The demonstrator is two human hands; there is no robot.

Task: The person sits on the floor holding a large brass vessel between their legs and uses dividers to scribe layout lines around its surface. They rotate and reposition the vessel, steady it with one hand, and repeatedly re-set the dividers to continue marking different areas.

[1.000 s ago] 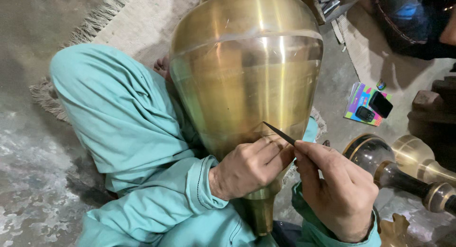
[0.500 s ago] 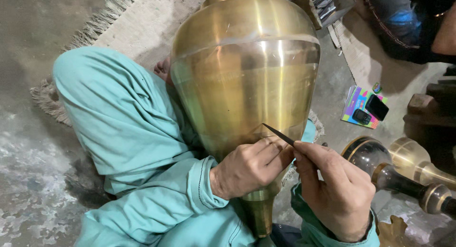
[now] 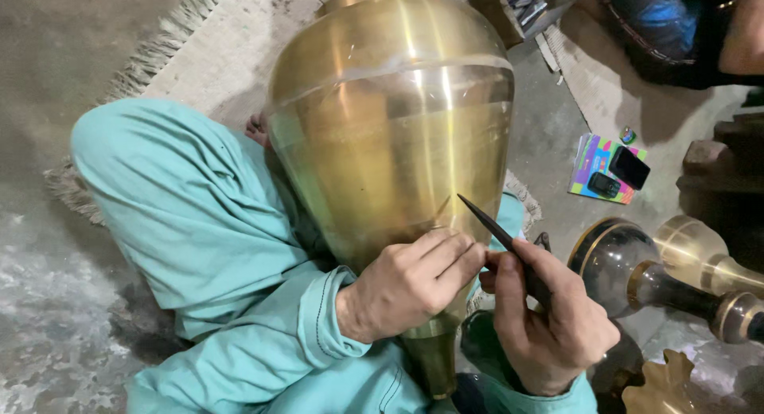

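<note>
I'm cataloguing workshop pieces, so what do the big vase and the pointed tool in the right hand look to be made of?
The big vase looks like brass or a similar yellow metal with a brushed, satin finish: golden colour, fine horizontal lines, streaky reflections. The pointed tool in the right hand looks like dark steel or iron, dull and unpolished, though wood cannot be ruled out. The left hand rests on the vase.

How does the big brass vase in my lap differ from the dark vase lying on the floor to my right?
The brass vase is bright gold all over; the dark vase has a blackish body with gold bands. The brass vase looks far larger and rests against the knees under the left hand; the dark vase lies untouched on its side. Both are shiny metal.
</note>
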